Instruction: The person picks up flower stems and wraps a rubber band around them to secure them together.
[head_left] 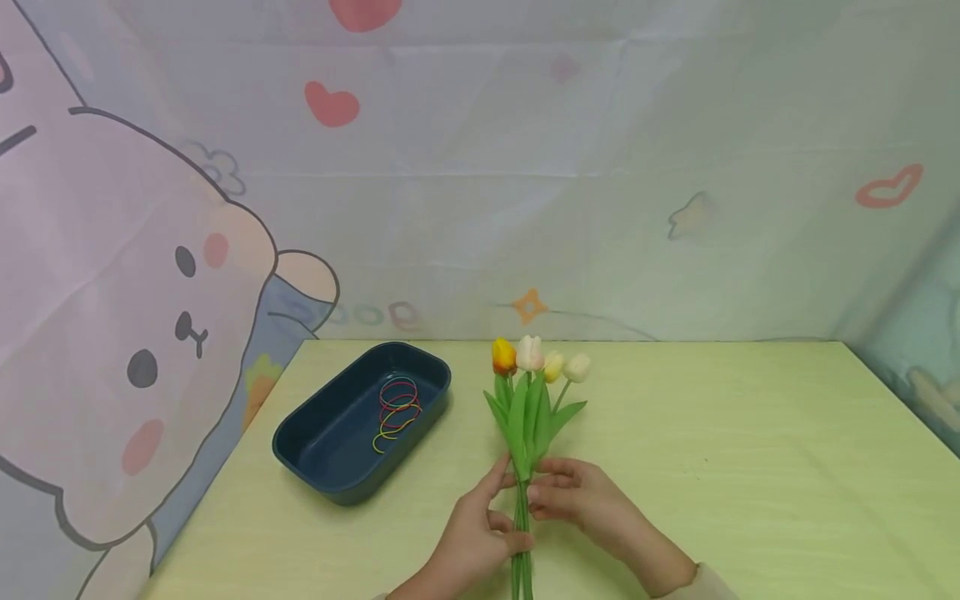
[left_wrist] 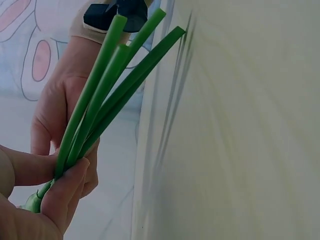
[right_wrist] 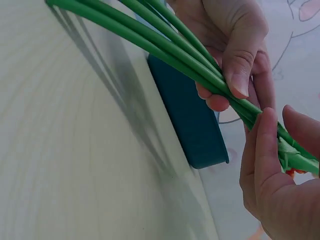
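Stems (left_wrist: 100, 100) lie nearest to the left wrist camera, their ends spread a little and not level with each other. They belong to one bunch (head_left: 521, 442), which runs between the two hands: just right of the left hand (head_left: 480, 529) and just left of the right hand (head_left: 588, 502). Its flowers (head_left: 529, 354) point away from the person, beyond the fingers, and its lower stems come back towards the person. The left hand pinches the stems, thumb on one side and fingers on the other. The right hand is partly open around them, below the leaves (head_left: 543, 421); whether its thumb presses, I cannot tell. To hold the bunch well, I think the left pinch should be firm but gentle, so that no stem slips or bends. The right fingers should gather the stems evenly, without catching a leaf. It would help also to bring the ends level over the counter (head_left: 712, 467). Well apart, on the left, the tray (head_left: 330, 433) holds coloured bands (head_left: 397, 407).
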